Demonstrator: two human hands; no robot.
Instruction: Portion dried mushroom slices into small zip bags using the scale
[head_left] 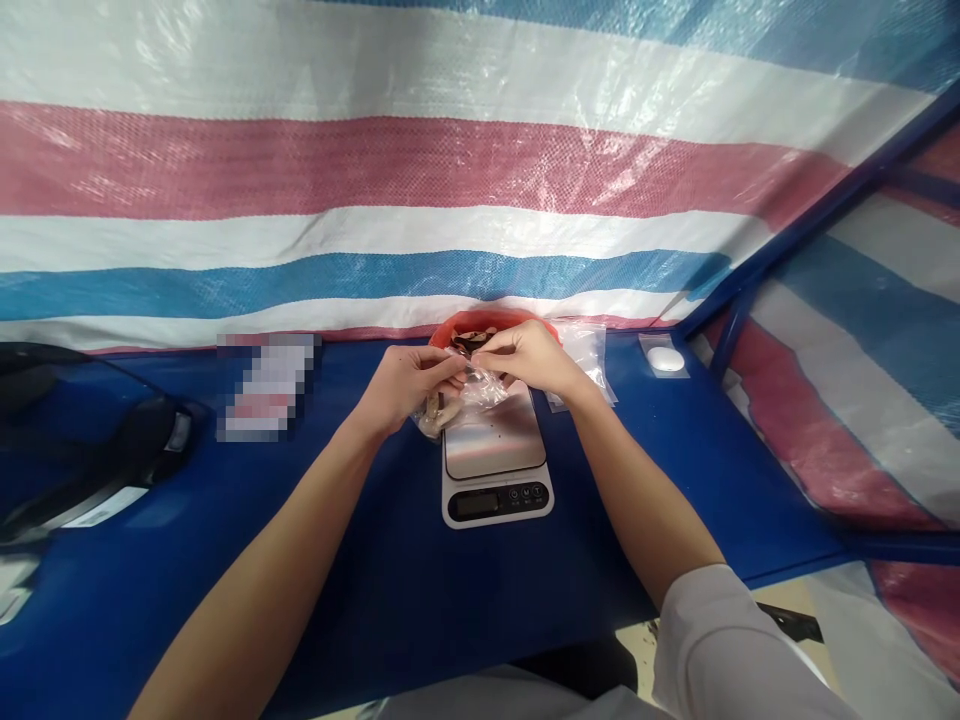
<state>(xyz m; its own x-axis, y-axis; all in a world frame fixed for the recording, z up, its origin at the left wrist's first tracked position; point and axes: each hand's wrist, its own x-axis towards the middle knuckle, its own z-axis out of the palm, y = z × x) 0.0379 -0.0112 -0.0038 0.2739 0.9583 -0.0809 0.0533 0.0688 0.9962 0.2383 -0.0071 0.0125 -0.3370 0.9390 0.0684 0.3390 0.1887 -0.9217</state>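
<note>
Head view shows two bare hands at one clear plastic bag (pixel 486 390), which sits over the back part of one kitchen scale (pixel 496 455) with three buttons. The left hand (pixel 411 385) has its thumb and fingers pinched together on the bag; the right hand (pixel 523 356) pinches it likewise, fingertips nearly meeting the left's. Behind them stands one open red bag (pixel 448 326) holding brown pieces, too jumbled to count. Rightward on the blue table (pixel 367 580) lie flat clear bags (pixel 587 350), number unclear, and one white oval object (pixel 665 359).
</note>
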